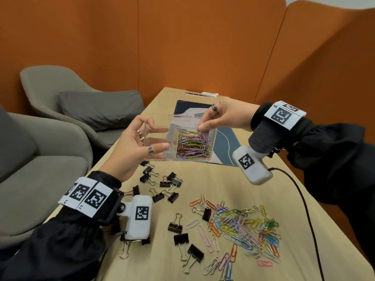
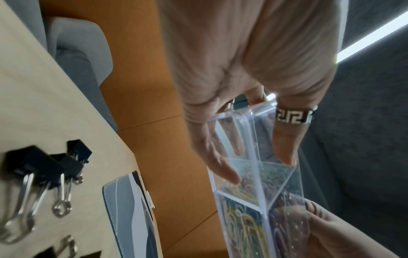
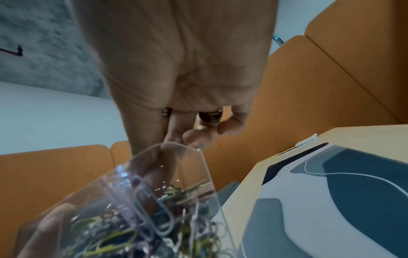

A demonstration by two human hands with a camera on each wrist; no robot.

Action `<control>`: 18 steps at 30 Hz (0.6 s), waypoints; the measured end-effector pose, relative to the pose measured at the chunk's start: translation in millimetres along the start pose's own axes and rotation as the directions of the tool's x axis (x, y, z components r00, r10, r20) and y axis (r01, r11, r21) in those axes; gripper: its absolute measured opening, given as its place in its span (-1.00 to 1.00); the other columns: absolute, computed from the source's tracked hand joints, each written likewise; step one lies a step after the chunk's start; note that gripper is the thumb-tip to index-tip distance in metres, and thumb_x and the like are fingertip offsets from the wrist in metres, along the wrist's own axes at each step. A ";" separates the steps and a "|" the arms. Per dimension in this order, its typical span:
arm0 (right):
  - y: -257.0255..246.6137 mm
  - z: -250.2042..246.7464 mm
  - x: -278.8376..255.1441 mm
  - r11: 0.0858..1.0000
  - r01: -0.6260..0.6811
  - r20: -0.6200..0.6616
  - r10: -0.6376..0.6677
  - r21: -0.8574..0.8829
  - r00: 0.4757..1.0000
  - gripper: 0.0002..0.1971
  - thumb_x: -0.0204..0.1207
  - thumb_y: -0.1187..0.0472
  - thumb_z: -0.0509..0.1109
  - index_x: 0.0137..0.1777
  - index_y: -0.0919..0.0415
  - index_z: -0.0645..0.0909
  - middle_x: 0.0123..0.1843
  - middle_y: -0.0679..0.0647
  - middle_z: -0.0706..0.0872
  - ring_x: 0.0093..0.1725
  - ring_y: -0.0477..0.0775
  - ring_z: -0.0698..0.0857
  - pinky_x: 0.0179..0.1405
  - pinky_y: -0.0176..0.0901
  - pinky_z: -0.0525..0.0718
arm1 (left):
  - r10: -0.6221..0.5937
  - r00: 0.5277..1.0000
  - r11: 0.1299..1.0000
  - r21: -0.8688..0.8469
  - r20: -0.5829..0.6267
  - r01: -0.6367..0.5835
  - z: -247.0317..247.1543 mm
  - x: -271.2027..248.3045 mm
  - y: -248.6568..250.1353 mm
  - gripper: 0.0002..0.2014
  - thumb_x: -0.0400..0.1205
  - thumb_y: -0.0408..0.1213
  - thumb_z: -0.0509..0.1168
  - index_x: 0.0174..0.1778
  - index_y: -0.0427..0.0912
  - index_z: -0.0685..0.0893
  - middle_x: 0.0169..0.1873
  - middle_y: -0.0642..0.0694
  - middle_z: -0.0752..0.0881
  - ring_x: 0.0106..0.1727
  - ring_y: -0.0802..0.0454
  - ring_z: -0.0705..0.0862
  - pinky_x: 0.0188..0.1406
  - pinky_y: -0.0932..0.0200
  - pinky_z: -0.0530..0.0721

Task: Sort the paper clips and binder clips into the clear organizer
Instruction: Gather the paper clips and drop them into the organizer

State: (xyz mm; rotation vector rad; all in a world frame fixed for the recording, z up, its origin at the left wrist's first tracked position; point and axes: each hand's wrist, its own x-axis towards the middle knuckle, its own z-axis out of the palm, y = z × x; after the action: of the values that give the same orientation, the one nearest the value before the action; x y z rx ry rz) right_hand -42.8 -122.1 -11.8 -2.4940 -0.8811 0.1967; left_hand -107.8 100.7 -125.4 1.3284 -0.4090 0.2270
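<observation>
Table (image 1: 233, 179): light wood, dark mat (image 1: 225, 147) toward far edge. Clear organizer (image 1: 160, 136) lifted above mat's near edge; right compartment full of coloured paper clips. Left hand (image 1: 140, 147) grips organizer's left wall, thumb in front, fingers behind. Right hand (image 1: 221, 118) pinches lilac paper clip (image 1: 200, 134) over right compartment. Binder clips (image 1: 162, 185) scattered near left edge; loose paper clips (image 1: 243, 230) piled toward near edge.
</observation>
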 end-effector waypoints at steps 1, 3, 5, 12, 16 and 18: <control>0.1 0.6 -0.8 1.000 0.002 0.018 -0.002 -0.006 1.000 -0.91 0.44 0.03 0.48 -0.19 -0.02 0.78 -0.13 0.04 0.85 0.02 0.19 0.73 0.33 0.26 0.56 | -0.001 1.000 1.000 -0.001 0.002 0.001 0.4 -0.2 -0.1 -0.42 0.05 -0.04 0.70 -0.16 0.08 0.51 0.17 -0.15 0.72 0.07 -0.23 0.76 -0.30 -0.01 0.79; 0.2 1.9 -2.7 1.000 0.005 0.042 -0.005 0.000 0.999 -0.91 0.51 0.04 0.42 -0.16 -0.04 0.75 -0.18 0.04 0.85 -0.05 0.11 0.70 0.32 0.26 0.56 | -0.001 1.000 1.000 -0.008 0.007 0.001 0.9 -0.4 0.0 -0.41 0.05 -0.04 0.70 -0.15 0.07 0.50 0.15 -0.13 0.73 0.07 -0.22 0.77 -0.30 0.00 0.79; -1.4 3.5 -6.3 1.000 0.006 0.043 -0.006 0.015 0.999 -0.87 0.56 0.07 0.36 -0.13 0.02 0.72 -0.21 0.05 0.84 -0.13 -0.07 0.68 0.11 0.00 0.64 | -0.006 1.000 1.000 -0.013 0.011 0.006 1.4 -0.4 0.5 -0.41 0.05 -0.05 0.70 -0.15 0.07 0.50 0.15 -0.13 0.73 0.06 -0.21 0.77 -0.31 0.01 0.79; 0.2 12.0 -22.6 0.998 -0.012 -0.023 0.011 -0.062 1.000 -0.51 0.65 -0.13 0.08 -0.23 0.05 0.78 -0.55 -0.12 0.51 -0.50 -0.20 0.44 -0.31 -0.44 0.42 | -0.018 1.000 0.999 0.039 0.004 0.018 3.6 -1.0 -2.6 -0.54 0.17 -0.25 0.57 -0.14 0.04 0.49 0.20 -0.22 0.68 0.09 -0.27 0.75 -0.28 -0.05 0.79; 5.4 15.2 -27.2 0.994 0.016 0.007 -0.015 -0.108 1.000 -0.45 0.69 -0.09 -0.03 -0.14 0.04 0.80 -0.10 -0.01 0.58 -0.03 -0.37 0.53 0.15 -0.42 0.33 | -0.037 0.999 0.998 0.044 0.020 0.036 6.9 -1.7 -3.9 -0.53 0.18 -0.25 0.55 -0.12 0.01 0.46 0.22 -0.25 0.67 0.09 -0.27 0.74 -0.30 -0.02 0.80; 6.2 15.6 -30.0 0.994 0.034 0.011 -0.033 -0.107 0.999 -0.44 0.72 -0.01 -0.04 -0.01 0.21 0.80 -0.21 -0.01 0.48 -0.24 -0.52 0.47 -0.08 -0.69 0.29 | -0.038 0.999 0.999 0.038 0.014 0.037 7.1 -1.9 -3.8 -0.54 0.18 -0.25 0.55 -0.12 0.01 0.46 0.22 -0.25 0.67 0.09 -0.27 0.74 -0.31 -0.01 0.79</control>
State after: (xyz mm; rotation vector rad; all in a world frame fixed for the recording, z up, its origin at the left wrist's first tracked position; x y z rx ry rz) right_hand -67.4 -138.8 -29.2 -2.5769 -0.9597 0.1536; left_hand -109.2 93.1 -128.3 1.3745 -0.3938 0.1945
